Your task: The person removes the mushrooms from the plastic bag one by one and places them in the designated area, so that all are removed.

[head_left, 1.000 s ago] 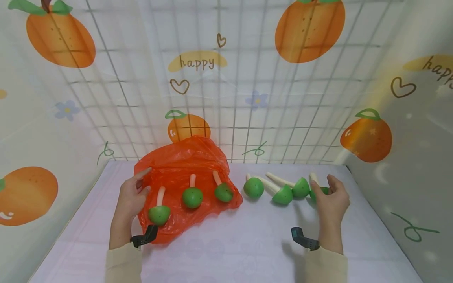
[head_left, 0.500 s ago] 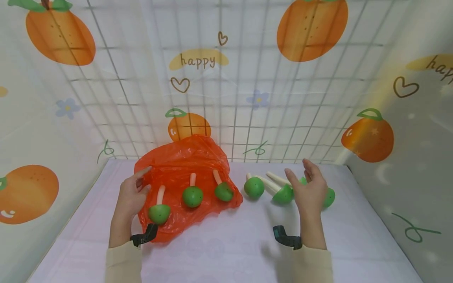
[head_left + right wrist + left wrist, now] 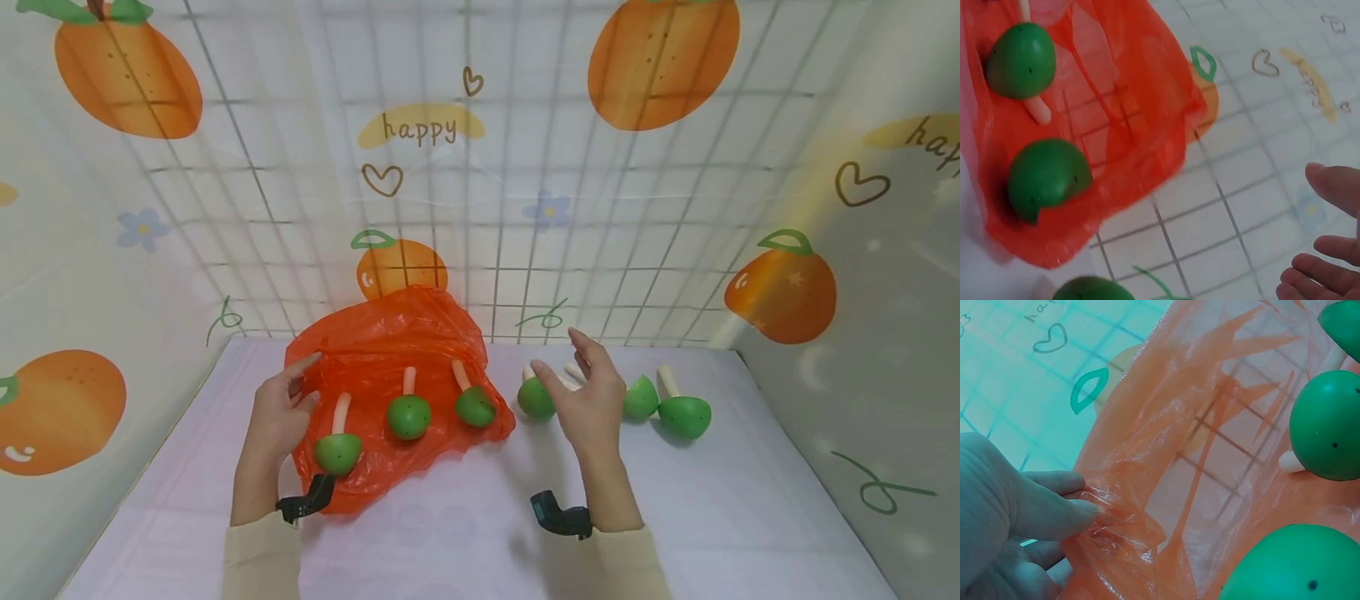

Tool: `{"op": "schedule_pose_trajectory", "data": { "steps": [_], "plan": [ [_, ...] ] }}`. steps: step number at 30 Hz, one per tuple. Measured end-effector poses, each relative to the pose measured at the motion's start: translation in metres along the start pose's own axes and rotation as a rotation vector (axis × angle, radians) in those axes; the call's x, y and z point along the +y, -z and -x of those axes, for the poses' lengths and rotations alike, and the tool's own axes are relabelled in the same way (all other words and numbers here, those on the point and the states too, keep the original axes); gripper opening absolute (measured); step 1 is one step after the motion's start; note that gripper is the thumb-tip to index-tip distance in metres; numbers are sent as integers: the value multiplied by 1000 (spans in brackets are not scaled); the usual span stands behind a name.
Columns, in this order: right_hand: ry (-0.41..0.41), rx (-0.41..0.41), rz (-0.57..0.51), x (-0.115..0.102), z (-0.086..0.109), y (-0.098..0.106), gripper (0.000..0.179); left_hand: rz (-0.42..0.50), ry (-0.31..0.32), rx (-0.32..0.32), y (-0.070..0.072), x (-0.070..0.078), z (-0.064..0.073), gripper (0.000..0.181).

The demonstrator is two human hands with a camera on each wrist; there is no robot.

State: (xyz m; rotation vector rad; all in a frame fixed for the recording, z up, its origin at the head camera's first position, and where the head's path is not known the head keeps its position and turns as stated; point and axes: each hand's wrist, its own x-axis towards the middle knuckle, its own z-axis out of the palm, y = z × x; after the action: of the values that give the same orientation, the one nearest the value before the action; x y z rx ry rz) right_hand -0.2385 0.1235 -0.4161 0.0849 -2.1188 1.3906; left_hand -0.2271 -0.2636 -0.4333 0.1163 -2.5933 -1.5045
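Note:
My left hand (image 3: 279, 417) pinches the left edge of a red plastic bag (image 3: 390, 329), its thumb and fingers closed on the crumpled film in the left wrist view. Within the bag's spread mouth lie three toy mushrooms with green caps and pale stems: a left one (image 3: 338, 454), a middle one (image 3: 408, 418) and a right one (image 3: 475, 408). Holding nothing, my right hand (image 3: 592, 408) hovers with spread fingers over the loose mushrooms right of the bag. Beside it show one mushroom (image 3: 536, 400) and another (image 3: 640, 400); the hand hides most of one more.
A further mushroom (image 3: 684, 417) lies at the right end of the row. White grid panels with printed oranges (image 3: 780, 287) enclose the table (image 3: 450, 550) at back and sides. Each wrist wears a black camera (image 3: 561, 517).
My right hand has swept left from the rightmost mushroom, uncovering it, and stands over the mushrooms nearer the bag. My left hand and the bag have stayed put.

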Motion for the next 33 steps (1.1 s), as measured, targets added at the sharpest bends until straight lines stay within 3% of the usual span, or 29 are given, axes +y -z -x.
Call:
{"op": "schedule_pose_trajectory", "data": {
  "steps": [6,15,22,27,33],
  "plan": [
    [97,-73,-24,-14,13,-22,69,-5,-49,21,1,-3,0,59],
    [178,-151,-36,-28,26,-48,68,-8,-49,16,2,-2,1,59],
    [120,-204,-87,-31,34,-62,66,-11,-29,18,2,-1,0,60],
    [68,-276,-8,-30,42,-77,69,-4,-31,13,2,-1,-1,60],
    [157,-252,-8,-27,52,-94,64,-2,-25,14,1,-3,-1,60]
  ]
}}
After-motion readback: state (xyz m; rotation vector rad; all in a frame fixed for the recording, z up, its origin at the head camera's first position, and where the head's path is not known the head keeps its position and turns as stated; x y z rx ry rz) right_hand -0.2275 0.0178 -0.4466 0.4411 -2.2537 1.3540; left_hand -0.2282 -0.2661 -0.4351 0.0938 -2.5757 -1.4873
